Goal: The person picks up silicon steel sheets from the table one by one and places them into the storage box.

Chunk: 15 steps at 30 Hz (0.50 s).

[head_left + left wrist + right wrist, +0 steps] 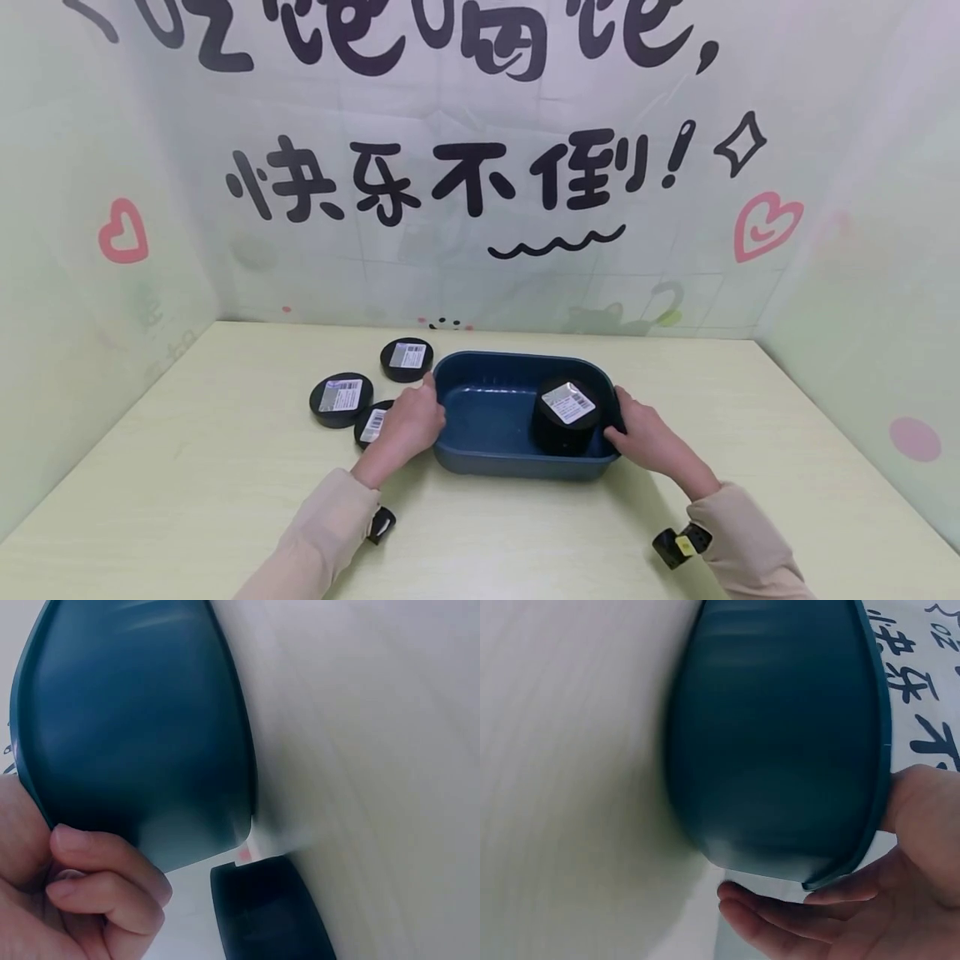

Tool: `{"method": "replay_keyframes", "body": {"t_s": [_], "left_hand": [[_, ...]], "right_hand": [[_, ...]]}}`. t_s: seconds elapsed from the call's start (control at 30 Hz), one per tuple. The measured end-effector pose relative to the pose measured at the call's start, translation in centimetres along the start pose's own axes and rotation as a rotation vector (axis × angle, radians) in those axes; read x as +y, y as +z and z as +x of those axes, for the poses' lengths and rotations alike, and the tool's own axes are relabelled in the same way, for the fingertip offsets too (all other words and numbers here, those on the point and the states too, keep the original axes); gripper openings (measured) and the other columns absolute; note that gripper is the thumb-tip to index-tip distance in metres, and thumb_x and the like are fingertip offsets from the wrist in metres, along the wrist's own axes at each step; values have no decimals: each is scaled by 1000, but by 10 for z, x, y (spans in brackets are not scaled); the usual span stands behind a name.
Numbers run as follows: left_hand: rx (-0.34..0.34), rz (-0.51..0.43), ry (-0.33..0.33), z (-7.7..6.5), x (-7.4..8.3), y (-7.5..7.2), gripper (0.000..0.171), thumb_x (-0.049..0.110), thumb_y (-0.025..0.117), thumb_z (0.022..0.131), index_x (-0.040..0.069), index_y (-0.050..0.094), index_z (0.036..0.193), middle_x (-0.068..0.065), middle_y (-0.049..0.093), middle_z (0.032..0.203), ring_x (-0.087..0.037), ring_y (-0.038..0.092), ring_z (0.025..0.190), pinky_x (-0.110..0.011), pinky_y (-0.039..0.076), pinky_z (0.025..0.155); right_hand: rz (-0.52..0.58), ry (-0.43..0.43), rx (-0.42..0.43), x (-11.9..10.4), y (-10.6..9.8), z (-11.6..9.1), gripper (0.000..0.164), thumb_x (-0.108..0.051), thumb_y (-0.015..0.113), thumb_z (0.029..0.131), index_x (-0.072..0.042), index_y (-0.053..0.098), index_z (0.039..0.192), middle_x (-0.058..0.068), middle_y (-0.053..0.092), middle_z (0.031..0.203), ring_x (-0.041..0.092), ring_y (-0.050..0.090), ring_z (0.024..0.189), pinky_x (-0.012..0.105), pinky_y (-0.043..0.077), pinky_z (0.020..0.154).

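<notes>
A dark blue rectangular plastic tub (pixel 487 433) with rounded corners is held between both hands. My left hand (pixel 408 421) grips its left end, thumb at the rim and fingers curled outside the wall in the left wrist view. At the right end my right hand (pixel 648 433) pinches the rim, its thumb over the edge and its fingers (pixel 795 919) below. Inside the tub, toward the right, sits a tall round black piece (pixel 567 404), seemingly a stack of discs, with a white label on top. The tub's underside lies close to the tabletop.
Left of the tub lie three flat round black discs with white labels: a back one (pixel 407 358), a left one (pixel 341 400) and one (pixel 372 425) partly behind my left hand. A printed cloth backdrop (pixel 480 283) rises behind the pale table (pixel 187 467).
</notes>
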<state>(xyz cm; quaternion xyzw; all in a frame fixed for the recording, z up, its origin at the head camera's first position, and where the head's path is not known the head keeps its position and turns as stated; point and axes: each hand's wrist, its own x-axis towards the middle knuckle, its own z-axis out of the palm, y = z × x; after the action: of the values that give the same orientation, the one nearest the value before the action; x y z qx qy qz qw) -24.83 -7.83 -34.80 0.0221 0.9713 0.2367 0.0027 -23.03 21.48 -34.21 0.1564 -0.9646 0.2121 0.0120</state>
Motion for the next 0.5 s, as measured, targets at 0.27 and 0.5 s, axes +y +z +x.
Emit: {"method": "replay_keyframes", "body": {"t_s": [0.27, 0.5], "left_hand": [[-3, 11, -7, 0, 0, 0, 56, 9, 50, 89, -10, 33, 139, -30, 62, 101, -25, 56, 69, -35, 43, 52], [-2, 1, -2, 0, 0, 0, 56, 8, 50, 89, -11, 33, 139, -29, 62, 96, -24, 54, 64, -32, 41, 49]], "right_hand": [[87, 50, 7, 0, 5, 3, 47, 1, 46, 84, 23, 31, 123, 33, 60, 80, 31, 62, 62, 40, 49, 61], [233, 137, -42, -1, 8, 6, 50, 3, 37, 87, 22, 18, 129, 44, 54, 80, 29, 61, 44, 32, 50, 46]]}}
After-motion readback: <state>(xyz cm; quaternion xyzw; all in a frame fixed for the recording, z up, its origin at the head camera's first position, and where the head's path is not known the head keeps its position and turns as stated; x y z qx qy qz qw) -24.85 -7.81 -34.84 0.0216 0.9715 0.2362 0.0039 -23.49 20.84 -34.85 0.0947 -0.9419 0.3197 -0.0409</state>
